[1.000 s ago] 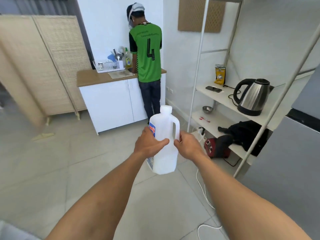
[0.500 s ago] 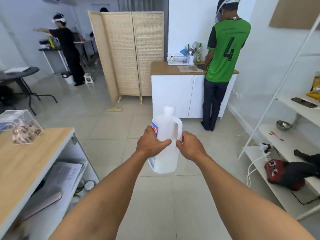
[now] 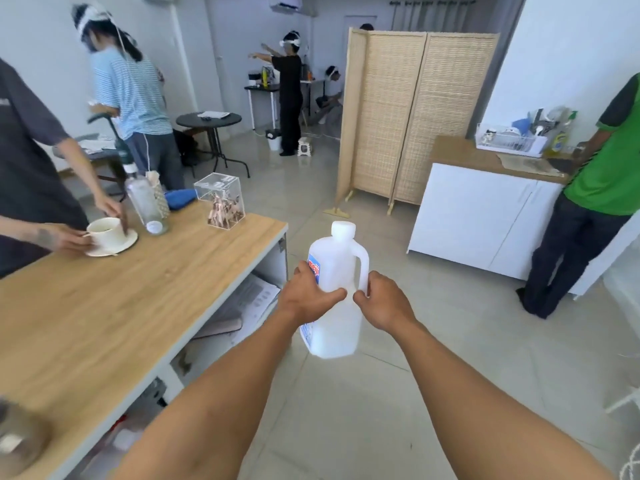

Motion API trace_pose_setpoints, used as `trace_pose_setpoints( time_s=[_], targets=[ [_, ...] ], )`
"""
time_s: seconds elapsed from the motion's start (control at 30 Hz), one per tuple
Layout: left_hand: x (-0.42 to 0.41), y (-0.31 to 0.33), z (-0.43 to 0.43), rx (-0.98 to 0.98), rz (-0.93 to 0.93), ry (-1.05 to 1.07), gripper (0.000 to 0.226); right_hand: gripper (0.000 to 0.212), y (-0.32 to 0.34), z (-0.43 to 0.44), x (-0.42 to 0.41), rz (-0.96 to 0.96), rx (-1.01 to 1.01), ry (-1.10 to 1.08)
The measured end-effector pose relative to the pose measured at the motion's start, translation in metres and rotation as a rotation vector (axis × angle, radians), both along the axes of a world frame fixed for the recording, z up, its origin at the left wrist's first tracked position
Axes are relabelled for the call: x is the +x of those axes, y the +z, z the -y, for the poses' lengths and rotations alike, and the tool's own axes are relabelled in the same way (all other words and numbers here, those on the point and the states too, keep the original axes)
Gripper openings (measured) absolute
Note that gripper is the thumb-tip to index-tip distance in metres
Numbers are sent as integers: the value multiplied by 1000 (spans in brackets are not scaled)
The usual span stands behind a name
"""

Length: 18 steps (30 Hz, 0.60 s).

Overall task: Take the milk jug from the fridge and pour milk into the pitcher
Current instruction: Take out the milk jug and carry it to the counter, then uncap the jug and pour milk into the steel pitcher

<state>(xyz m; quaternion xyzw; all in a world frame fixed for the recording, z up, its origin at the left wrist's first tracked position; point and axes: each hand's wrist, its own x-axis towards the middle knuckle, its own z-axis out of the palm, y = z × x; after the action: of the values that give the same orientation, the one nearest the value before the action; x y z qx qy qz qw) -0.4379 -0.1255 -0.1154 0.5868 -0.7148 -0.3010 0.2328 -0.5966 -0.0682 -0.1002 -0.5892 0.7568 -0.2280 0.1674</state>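
Currently the milk jug [image 3: 334, 271] is held upright in mid-air above the floor [image 3: 415, 375], cap [image 3: 343, 228] fitted, with the table [image 3: 145, 292] at its 9 o'clock. The left grip [image 3: 306, 296] is wrapped around the jug body at the label [image 3: 313, 268]; the right grip [image 3: 386, 301] is closed on the foot of the handle [image 3: 363, 268]. No pitcher can be identified. Hazards are judged as follows: the smooth body may slip if either grip is released early; the table corner at 10 o'clock may be struck; the cup [image 3: 104, 228] handled by another person [image 3: 27, 168] further toward 9 o'clock may be knocked during set-down.
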Motion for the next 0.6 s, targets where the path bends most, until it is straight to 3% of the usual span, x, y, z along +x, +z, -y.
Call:
trace_pose_setpoints(
  time_s=[0.6],
  targets=[
    [234,-22,-51,51,64,608,72,15,-24,50,229,-48,7,620]
  ],
)
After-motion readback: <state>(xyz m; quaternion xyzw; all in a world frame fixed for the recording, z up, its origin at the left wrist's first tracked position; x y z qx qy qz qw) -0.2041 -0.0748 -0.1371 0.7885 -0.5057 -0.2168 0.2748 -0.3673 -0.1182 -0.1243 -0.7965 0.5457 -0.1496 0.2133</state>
